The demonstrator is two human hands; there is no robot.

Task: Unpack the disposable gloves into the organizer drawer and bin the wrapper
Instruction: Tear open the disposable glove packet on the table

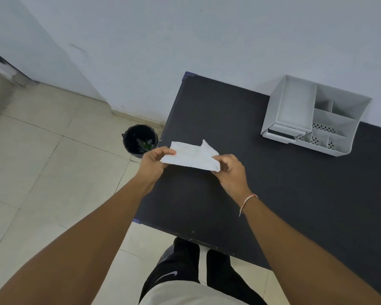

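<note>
1. While we stand at the near left corner of the black table (273, 194), we hold a white packet (191, 156) in the air between both hands, just above the tabletop.
2. Our left hand (153, 161) pinches the packet's left end, thumb on top and fingers beneath.
3. Our right hand (230, 170) grips the right end, fingers curled over the edge, where a torn flap sticks up.
4. We wear a thread bracelet (248, 200) on the right wrist.
5. Well apart, at the table's far side against the wall, sits the grey organizer (317, 115), its small drawer (283, 133) at the lower front.
6. On the tiled floor, just beside the table's left edge, stands a black-lined bin (139, 139) with some scraps inside.
</note>
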